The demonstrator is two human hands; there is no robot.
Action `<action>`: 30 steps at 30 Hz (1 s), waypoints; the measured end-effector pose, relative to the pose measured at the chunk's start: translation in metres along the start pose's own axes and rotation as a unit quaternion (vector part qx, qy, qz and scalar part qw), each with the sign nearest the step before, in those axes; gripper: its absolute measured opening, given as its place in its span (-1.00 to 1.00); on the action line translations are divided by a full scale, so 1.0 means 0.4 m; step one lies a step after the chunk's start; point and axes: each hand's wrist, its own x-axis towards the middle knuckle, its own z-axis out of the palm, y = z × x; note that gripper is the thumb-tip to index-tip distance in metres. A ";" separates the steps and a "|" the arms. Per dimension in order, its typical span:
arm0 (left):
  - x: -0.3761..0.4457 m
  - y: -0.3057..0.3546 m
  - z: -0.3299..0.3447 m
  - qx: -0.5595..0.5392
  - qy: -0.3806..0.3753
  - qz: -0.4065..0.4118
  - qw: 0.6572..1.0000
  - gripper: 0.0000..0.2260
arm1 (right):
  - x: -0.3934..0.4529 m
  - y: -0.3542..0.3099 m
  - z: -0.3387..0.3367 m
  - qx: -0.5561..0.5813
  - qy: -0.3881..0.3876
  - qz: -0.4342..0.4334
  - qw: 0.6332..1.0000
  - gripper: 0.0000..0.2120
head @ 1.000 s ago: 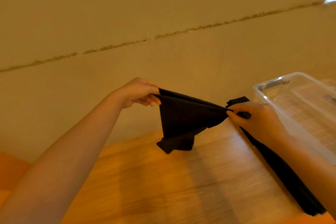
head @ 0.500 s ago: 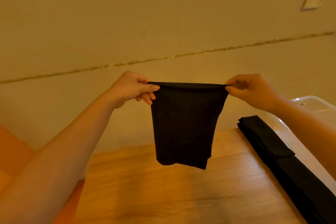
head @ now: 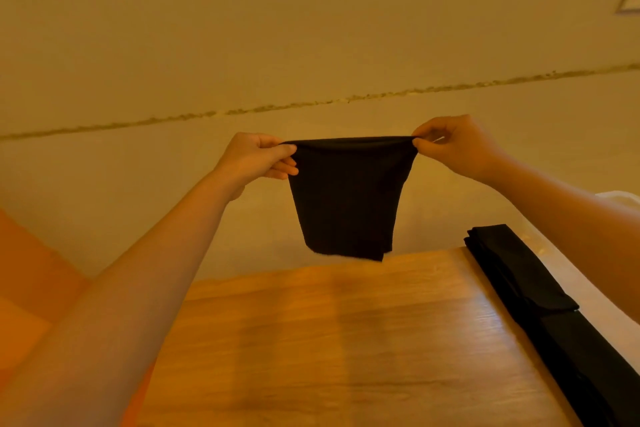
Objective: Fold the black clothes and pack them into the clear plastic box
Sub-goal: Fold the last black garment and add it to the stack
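Below both hands spreads the wooden table (head: 346,340), and along its edge, under the right forearm, lies a long stack of folded black clothes (head: 540,308), with a pale sliver of the clear plastic box (head: 620,199) just showing beyond that arm. Up between the hands hangs the black garment (head: 348,198), stretched taut along its top edge and dangling clear of the tabletop. The left hand (head: 254,159) pinches its left top corner between thumb and curled fingers, and the right hand (head: 453,146) pinches the opposite corner the same way.
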 end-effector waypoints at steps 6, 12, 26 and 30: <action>-0.107 -0.120 0.040 0.000 0.003 0.002 1.000 -0.86 | -0.103 0.059 0.055 0.000 -0.040 -0.040 0.998 -0.90; -0.297 -0.420 0.187 0.065 0.017 -0.093 0.993 -0.82 | -0.342 0.243 0.232 -0.047 -0.125 -0.060 0.989 -0.81; -0.696 -0.733 0.398 0.249 0.045 -0.054 0.966 -0.77 | -0.796 0.436 0.384 -0.093 -0.163 -0.176 0.966 -0.81; -0.776 -0.764 0.408 0.307 0.040 0.010 0.951 -0.75 | -0.882 0.441 0.370 -0.103 -0.183 -0.188 0.959 -0.70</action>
